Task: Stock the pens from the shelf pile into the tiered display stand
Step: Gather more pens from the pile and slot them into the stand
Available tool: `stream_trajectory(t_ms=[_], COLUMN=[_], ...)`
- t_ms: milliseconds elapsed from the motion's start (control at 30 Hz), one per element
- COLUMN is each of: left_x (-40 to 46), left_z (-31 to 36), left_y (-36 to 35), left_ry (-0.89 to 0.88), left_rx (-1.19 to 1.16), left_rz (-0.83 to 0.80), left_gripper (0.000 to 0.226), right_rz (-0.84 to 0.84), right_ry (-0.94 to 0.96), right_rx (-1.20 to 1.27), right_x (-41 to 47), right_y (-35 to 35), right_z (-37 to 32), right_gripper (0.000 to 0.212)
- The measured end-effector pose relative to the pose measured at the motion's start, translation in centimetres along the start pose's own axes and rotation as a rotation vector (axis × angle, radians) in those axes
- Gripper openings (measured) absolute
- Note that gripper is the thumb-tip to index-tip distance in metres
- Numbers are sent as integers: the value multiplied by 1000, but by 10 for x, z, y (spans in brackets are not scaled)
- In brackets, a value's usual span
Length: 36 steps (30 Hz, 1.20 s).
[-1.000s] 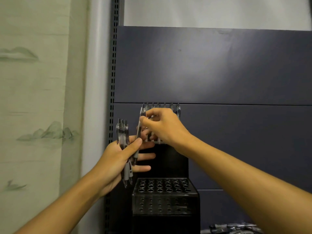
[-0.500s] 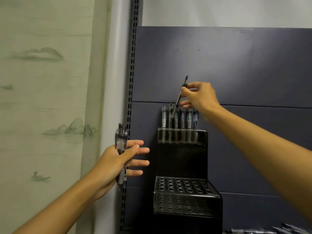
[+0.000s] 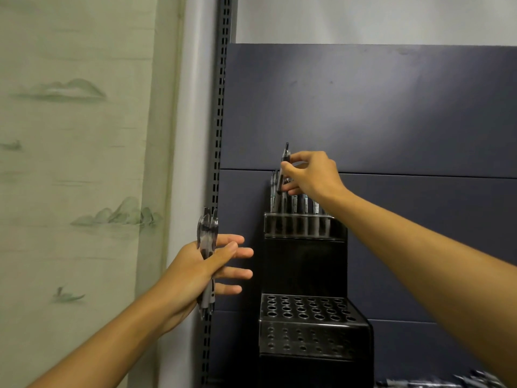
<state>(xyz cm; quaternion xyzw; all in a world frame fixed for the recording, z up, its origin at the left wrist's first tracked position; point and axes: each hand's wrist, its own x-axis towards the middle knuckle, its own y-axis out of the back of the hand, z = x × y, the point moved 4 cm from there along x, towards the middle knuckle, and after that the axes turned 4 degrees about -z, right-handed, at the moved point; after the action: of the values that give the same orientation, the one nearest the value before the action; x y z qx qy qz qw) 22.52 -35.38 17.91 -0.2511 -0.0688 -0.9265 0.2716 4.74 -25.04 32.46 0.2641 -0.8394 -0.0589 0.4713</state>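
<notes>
Stocking the top tier of the display stand (image 3: 305, 264).
My right hand (image 3: 313, 175) pinches a pen (image 3: 284, 163) above it; my left hand (image 3: 204, 270) grips a pen bundle (image 3: 206, 233).

The top tier of the stand (image 3: 303, 228) is crowded: a row of pens (image 3: 300, 204) stands along it, with the right hand (image 3: 313, 175) and its pen (image 3: 284, 175) right above at 12 o'clock. The lower tier (image 3: 307, 308) shows open holes with free room above, up to the stand's black front wall. At 9 o'clock the left hand (image 3: 201, 267) with a bundle of pens (image 3: 207, 239) sits before the slotted upright (image 3: 219, 135). The back panel (image 3: 391, 107) closes off everything behind.
</notes>
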Motion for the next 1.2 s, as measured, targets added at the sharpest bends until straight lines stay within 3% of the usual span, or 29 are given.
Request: stream_trajectory(t_ms=[300,433,700,967,1067,1200], left_x=[3,4,4,8,11,17], left_z=[-2,-4,0,7,11,17], left_y=[-2,-9,-9,-18,-25,-47], left_ry=[0,9,10,-2,-7,-15], left_rx=[-9,-14,4,24,12,8], left_rz=[2,3,2,14,6,-51], left_gripper=[23,20,21,20,20,18], right_rz=[-78,-99,-280,-209,-175,-364], right_ry=[-88,-146,-185,-45,106,234], right_rx=[-30,-97,-253,-400,-367,-284], right_x=[8,15,12,-6,-27,-61], right_y=[-3,-5,-19,-12,-2,-9], right_z=[-3,-6,0,9,-3,-19], right_gripper=[36,26,24,35,33,32])
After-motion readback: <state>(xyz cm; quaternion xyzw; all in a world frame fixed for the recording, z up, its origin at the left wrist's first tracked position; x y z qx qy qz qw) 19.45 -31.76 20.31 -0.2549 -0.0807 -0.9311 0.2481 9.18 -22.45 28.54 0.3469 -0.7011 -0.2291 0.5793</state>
